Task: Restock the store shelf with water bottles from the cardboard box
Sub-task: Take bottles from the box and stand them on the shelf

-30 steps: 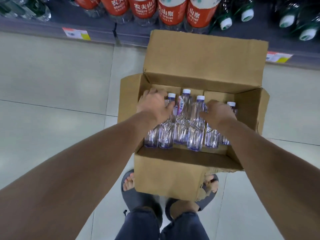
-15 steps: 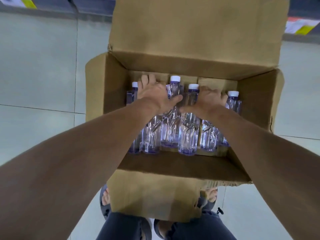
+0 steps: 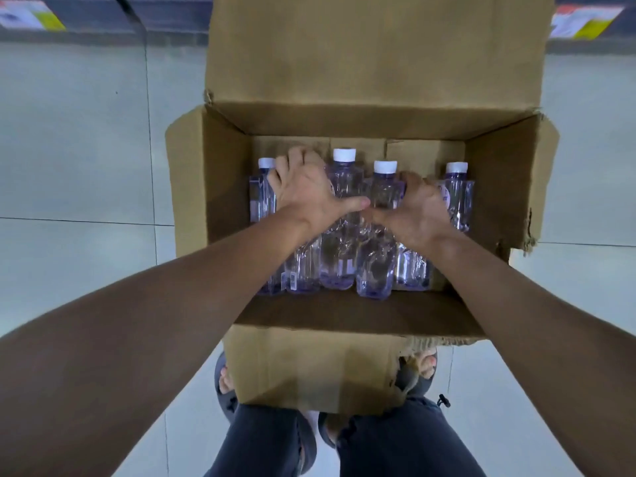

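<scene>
An open cardboard box [image 3: 192,173] stands on the floor in front of me. Several clear water bottles [image 3: 344,177] with white caps lie in a row inside it. My left hand [image 3: 306,191] presses down over a bottle left of centre, hiding its cap, with the thumb stretched across the middle bottle. My right hand [image 3: 420,208] wraps over a bottle right of centre, its thumb reaching left over another bottle [image 3: 383,187]. The two thumbs almost touch. One bottle at each end of the row, far left [image 3: 261,197] and far right [image 3: 457,194], lies untouched.
The box's tall back flap [image 3: 375,46] stands up and hides most of the shelf behind. A dark shelf edge [image 3: 103,15] with price tags [image 3: 31,15] runs along the top. My feet in sandals [image 3: 223,380] stand under the box's near side on grey tiles.
My view has dropped closer to the box, and the shelf's bottles have left the frame. Both hands slid toward each other over the bottles, so the thumbs now nearly meet.
</scene>
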### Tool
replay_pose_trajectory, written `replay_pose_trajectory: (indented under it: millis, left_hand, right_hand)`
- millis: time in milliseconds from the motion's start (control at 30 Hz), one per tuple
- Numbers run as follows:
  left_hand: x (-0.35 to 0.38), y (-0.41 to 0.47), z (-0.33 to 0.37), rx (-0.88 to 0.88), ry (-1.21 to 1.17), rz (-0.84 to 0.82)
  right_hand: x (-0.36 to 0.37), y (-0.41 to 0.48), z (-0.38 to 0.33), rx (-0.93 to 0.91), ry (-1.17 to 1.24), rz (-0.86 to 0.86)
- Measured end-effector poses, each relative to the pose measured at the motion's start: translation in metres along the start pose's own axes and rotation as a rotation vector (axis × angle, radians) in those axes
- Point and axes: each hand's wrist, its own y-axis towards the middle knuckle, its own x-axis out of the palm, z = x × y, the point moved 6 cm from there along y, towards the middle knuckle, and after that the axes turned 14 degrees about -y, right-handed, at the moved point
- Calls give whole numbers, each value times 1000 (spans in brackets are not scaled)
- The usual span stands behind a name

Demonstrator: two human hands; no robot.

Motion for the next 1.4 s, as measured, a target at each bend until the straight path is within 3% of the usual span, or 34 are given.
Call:
replay_pose_trajectory:
  millis: [200, 400, 567, 767, 967, 1400]
  left_hand:
    - [0, -47, -9, -104, -452, -108]
    - [-20, -88, -13, -113, -560, -68]
    - [-77, -130, 9, -11, -671, 42]
    - [-203, -183, 52, 115, -730, 92]
    - [-370, -265, 105, 211, -876, 253]
    - [-730, -518, 235, 516, -843, 485]
  right_hand:
    - [-10, -29, 4, 15, 299, -149]
    - [-7, -69, -13, -43, 363, -133]
    - [-54, -122, -43, -97, 410, -13]
    - [-165, -206, -124, -210, 431, 79]
    - [-290, -324, -228, -350, 476, 146]
    - [-523, -641, -426, -688, 518, 306]
